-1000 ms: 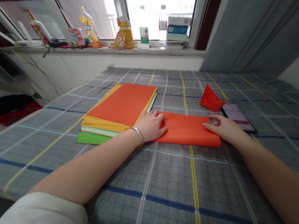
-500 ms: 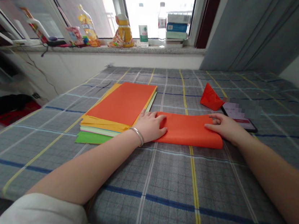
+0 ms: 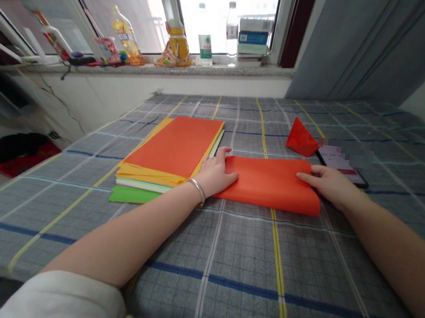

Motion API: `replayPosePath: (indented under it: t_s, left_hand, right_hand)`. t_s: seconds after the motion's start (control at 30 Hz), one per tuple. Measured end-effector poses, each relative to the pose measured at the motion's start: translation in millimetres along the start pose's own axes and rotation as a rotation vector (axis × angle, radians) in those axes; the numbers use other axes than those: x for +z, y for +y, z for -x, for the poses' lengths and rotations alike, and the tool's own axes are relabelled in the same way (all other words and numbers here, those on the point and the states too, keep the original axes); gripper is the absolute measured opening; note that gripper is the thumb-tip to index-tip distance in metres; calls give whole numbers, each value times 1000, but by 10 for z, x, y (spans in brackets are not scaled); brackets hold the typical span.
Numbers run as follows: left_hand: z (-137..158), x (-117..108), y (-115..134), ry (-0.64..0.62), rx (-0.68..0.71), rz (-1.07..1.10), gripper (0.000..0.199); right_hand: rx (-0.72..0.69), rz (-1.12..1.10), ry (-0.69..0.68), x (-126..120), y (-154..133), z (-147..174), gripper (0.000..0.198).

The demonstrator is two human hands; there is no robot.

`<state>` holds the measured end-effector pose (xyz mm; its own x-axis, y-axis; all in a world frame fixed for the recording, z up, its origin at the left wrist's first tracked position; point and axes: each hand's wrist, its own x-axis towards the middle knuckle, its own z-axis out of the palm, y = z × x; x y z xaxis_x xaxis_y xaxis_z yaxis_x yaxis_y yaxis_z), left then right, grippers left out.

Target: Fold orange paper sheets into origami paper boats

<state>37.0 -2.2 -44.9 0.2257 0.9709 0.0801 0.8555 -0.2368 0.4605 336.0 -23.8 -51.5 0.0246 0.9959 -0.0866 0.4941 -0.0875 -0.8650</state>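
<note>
A sheet of orange paper point(image 3: 267, 184) lies doubled over on the checked cloth, its near edge a soft, rounded bend. My left hand point(image 3: 216, 172), with a silver bangle at the wrist, holds its left end, thumb on top and index finger at the far corner. At the far right corner, my right hand point(image 3: 325, 185) pinches the paper between the thumb above and fingers partly hidden behind. A stack of coloured paper point(image 3: 179, 144), orange on top with yellow, pale and green sheets beneath, lies beside my left hand.
Beyond my right hand sits a red folded-paper shape point(image 3: 302, 139), next to a phone point(image 3: 342, 162). Checked cloth point(image 3: 247, 256) covers the table. Bottles, a cup point(image 3: 205, 48) and stacked boxes point(image 3: 253, 37) line the windowsill at the back.
The paper's far edge has shifted slightly away from me at the right. My left index finger has moved to the far corner, and my right fingers have closed around the other corner.
</note>
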Motion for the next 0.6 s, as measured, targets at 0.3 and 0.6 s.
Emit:
replayPosePath:
  t_s: [0.3, 0.6]
  left_hand:
    - [-57, 60, -13, 217, 25, 489, 68]
    - [-133, 21, -63, 132, -85, 723, 47]
  right_hand:
    - [-61, -89, 58, 25, 21, -6, 17]
    - [-156, -111, 103, 24, -21, 41, 34]
